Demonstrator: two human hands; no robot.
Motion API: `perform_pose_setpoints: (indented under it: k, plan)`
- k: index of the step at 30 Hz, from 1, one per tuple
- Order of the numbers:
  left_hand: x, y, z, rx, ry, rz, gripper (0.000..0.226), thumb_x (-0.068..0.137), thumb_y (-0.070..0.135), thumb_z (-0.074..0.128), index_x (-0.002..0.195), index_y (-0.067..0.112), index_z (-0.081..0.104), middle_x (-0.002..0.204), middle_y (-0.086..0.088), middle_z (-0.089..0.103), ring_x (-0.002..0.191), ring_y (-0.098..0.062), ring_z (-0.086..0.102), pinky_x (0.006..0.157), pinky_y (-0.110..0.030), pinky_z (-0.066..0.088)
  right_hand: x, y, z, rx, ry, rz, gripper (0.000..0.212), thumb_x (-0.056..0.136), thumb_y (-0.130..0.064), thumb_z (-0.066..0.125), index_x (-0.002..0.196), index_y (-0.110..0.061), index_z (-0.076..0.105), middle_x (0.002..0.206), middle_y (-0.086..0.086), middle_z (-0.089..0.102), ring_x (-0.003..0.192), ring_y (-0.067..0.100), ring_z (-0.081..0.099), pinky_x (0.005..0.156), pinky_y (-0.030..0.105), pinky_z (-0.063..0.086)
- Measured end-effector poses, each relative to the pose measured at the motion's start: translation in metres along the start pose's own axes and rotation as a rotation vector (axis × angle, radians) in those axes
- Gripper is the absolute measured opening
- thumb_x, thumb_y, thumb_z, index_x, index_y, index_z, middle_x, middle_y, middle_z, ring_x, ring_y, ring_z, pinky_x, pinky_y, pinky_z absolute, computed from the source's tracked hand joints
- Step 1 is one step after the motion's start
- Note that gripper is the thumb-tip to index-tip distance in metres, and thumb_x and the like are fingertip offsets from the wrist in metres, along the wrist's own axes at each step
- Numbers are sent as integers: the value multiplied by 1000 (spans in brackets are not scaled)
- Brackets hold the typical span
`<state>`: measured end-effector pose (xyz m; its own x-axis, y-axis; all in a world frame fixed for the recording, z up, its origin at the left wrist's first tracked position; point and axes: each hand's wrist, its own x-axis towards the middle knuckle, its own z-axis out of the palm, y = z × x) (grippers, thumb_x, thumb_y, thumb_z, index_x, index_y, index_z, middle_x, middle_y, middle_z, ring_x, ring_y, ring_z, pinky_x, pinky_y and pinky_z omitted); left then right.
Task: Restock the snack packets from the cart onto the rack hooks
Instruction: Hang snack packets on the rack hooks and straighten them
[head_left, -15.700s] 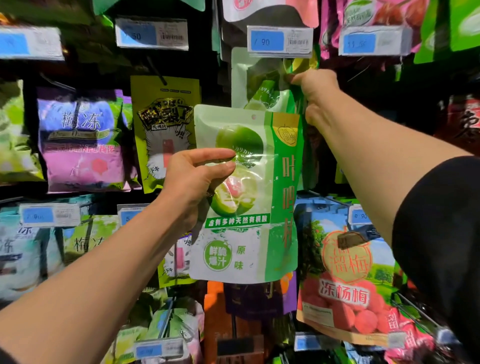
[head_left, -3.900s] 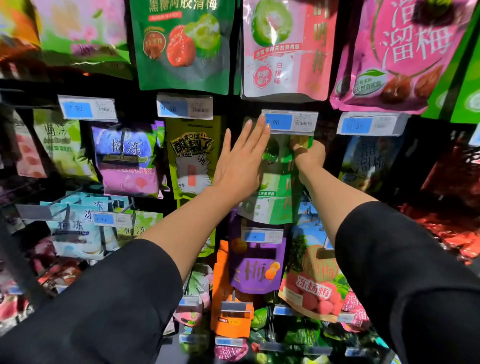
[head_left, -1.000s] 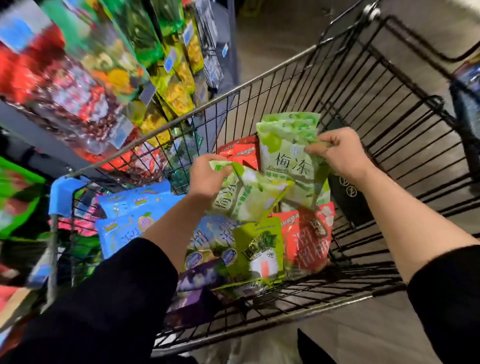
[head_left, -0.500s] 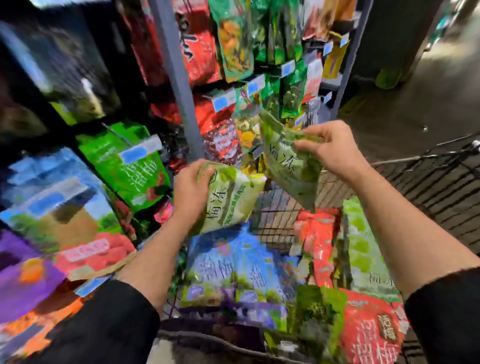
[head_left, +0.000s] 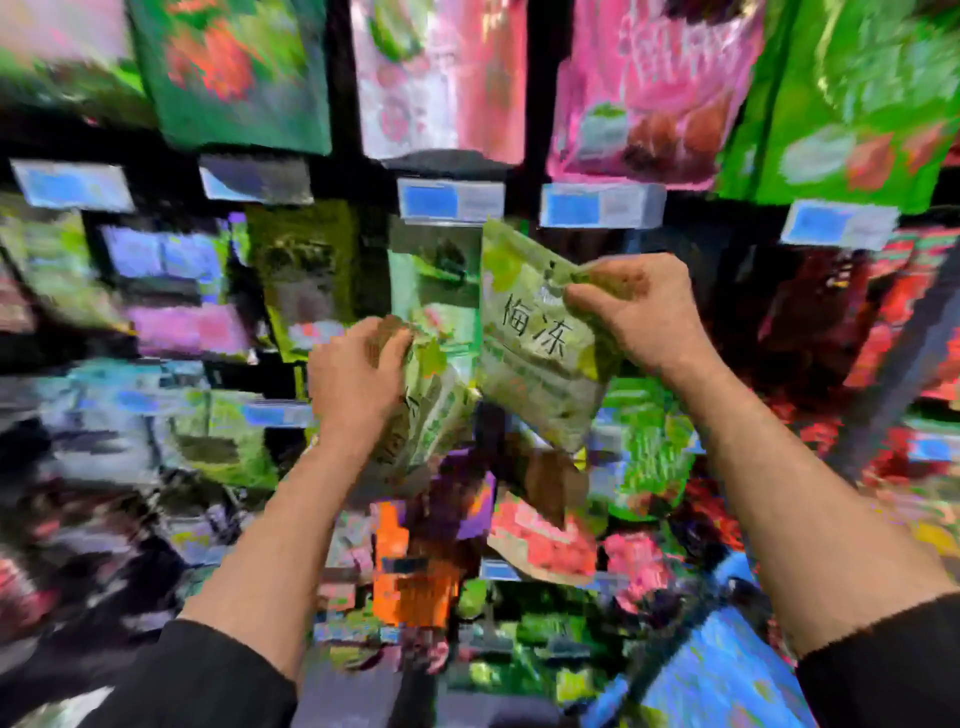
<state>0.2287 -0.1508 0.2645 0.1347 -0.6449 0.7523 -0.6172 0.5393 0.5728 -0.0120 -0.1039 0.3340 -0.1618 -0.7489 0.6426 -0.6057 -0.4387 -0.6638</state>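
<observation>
Glossy plastic film on the pale green packet (head_left: 540, 353) at right, creased where gripped; the left packet (head_left: 431, 410) looks the same crinkled film. Far price tags (head_left: 451, 200) seem smooth plastic; near sleeves (head_left: 208, 680) are matt black cloth

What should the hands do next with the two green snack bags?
Probably lift the pale green plastic snack packet in the right hand toward a rack hook. It is already raised before the rack, while the left hand grips a second green packet lower down.
</observation>
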Motion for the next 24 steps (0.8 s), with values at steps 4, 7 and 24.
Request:
perform_pose_setpoints:
  k: [4,7,24]
  plan:
    - [16,-49,-67,89,142,-57,36,83,36,54,89,6,73,85,-17,73,81,-37,66,68,-39,45,33,-41,96,5,-110,-175,13,81,-11,73,91,-2,75,79,-1,69,65,-9,56,70,12,46]
    - [23,-79,-106,175,200,-97,28,86,31,59,89,8,74,83,-15,73,80,-36,66,65,-34,40,51,-70,159,-5,-197,-281,9,82,-12,70,81,-4,74,64,-12,61,59,-9,52,62,10,38]
    - [70,-229,-248,433,238,-331,19,90,29,63,100,17,74,90,-13,74,89,-37,65,67,-39,48,90,-194,443,14,-396,-337,14,85,-16,69,81,-4,74,87,17,72,90,29,66,84,44,50]
